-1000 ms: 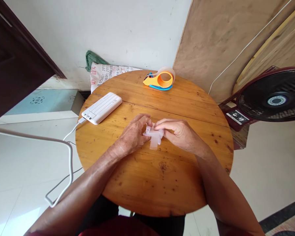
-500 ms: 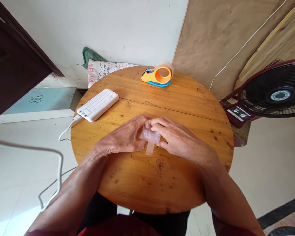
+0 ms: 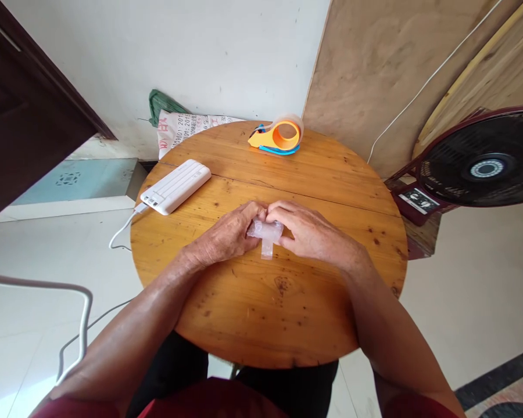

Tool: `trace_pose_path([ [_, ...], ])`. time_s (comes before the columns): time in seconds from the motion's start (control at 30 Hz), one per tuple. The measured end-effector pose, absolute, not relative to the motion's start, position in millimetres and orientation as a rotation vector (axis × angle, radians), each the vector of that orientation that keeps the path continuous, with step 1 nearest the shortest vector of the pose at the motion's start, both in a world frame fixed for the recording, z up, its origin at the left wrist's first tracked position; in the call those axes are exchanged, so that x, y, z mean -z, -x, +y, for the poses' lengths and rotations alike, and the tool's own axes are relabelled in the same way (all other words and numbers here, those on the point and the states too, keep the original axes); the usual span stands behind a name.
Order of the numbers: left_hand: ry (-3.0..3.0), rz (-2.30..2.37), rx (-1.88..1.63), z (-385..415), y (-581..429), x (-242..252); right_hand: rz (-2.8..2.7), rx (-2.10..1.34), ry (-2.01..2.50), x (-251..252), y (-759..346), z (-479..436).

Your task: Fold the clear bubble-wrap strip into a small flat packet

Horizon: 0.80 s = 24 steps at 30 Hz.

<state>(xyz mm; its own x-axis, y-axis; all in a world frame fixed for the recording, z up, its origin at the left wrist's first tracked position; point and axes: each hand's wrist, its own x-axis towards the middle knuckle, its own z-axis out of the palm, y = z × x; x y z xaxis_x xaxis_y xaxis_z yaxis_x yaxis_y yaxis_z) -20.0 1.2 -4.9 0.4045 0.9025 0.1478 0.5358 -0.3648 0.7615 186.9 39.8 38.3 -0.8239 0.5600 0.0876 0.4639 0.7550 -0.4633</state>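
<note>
Between my hands is a small, whitish, see-through plastic packet (image 3: 265, 229), with a strip of clear tape (image 3: 267, 249) hanging from its near side. My left hand (image 3: 234, 232) is closed on the packet's left end. My right hand (image 3: 307, 229) grips its right end, and the fingertips of both hands nearly meet along the far edge. Part of the packet is hidden under my fingers, and what it contains cannot be made out. The packet is held at the middle of the round wooden table (image 3: 283, 325).
A tape dispenser (image 3: 268, 138), orange and blue, stands at the table's far edge. Towards the left lies a white power bank (image 3: 177, 187) with a white cable (image 3: 121, 226) plugged in. An electric fan (image 3: 483, 165) is right of the table. A printed sack (image 3: 178, 130) leans behind it.
Both hands have drawn slightly closer around the packet. It looks flatter from here, and its tape strip now hangs straighter and slightly higher in view. The camera has shifted a little.
</note>
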Motion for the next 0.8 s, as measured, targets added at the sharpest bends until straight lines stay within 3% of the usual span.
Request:
trace_pose_path([
  [0.3,-1.391,1.212,-0.956,4.1,17.3,2.9,-2.414,-1.298,0.734,-24.1,-190.9,63.0],
  [0.53,-1.283,1.239,-0.895,6.1,19.4,-5.1,-2.295,-1.292,0.866,-16.3,-180.2,54.8],
  [0.8,-1.394,1.075,-0.930,6.0,24.9,-8.0,-1.941,-1.667,0.823,-10.8,-177.2,60.7],
])
